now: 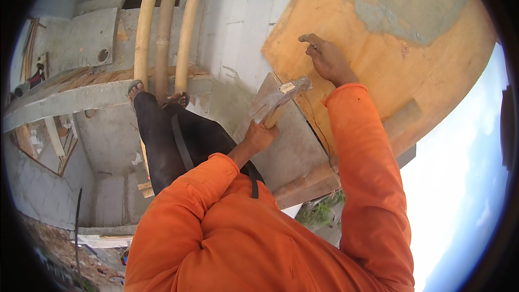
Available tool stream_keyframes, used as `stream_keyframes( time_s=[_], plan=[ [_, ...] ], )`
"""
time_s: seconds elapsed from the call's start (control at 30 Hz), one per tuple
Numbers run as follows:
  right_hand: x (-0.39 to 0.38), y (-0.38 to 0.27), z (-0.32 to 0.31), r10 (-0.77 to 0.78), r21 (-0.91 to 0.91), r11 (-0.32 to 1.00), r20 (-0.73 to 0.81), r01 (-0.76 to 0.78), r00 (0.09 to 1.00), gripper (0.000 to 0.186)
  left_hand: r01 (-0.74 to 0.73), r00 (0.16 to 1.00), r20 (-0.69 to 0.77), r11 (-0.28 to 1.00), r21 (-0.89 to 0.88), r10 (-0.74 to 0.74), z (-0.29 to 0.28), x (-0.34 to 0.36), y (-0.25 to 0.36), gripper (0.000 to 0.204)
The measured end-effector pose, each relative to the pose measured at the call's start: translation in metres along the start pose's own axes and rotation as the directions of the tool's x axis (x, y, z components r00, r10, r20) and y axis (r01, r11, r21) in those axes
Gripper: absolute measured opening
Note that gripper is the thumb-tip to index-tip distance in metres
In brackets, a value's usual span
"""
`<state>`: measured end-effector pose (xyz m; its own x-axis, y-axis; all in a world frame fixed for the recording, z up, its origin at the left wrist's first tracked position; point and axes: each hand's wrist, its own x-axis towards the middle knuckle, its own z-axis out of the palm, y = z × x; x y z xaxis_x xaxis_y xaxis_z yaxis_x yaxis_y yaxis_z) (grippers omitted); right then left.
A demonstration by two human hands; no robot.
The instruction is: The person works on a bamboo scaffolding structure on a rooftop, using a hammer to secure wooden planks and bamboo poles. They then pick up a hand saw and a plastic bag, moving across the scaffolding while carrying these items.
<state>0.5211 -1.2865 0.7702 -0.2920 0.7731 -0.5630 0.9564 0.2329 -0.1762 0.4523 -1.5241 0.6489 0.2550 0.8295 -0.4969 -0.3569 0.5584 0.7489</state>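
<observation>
In my left hand [260, 136] is a plastering trowel [266, 101] by its wooden handle, the fingers wrapped round it. Grey mortar is smeared over its blade, which tilts up toward the board. My right hand [330, 62] hovers over or rests on the near left part of a large plywood board [324, 8]; I cannot tell whether it touches. Its index finger points out to the left, the other fingers are partly bent, and nothing shows in them. A wide patch of wet grey mortar [411, 0] lies on the board's far part.
Three bamboo poles [162, 27] rise beside my feet, which stand on a narrow concrete ledge [81, 99]. Left of the ledge the space drops to a lower level with block walls [46, 184]. A grey block wall [232, 32] stands ahead. Open sky borders the board at right.
</observation>
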Motion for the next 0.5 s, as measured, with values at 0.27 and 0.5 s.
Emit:
stream_keyframes(
  time_s=[0.27, 0.5],
  plan=[
    [0.001, 0.005, 0.001, 0.026, 0.006, 1.000, 0.026, -0.027, 0.999, 0.030, 0.205, 0.972, 0.086, 0.966, 0.159, -0.220, -0.004, -0.002, -0.005, 0.011],
    [0.001, -0.004, -0.003, -0.010, 0.002, 1.000, 0.008, 0.009, 1.000, 0.027, 0.186, 0.978, 0.080, 0.980, 0.077, -0.192, 0.008, 0.006, -0.018, 0.014]
  ],
)
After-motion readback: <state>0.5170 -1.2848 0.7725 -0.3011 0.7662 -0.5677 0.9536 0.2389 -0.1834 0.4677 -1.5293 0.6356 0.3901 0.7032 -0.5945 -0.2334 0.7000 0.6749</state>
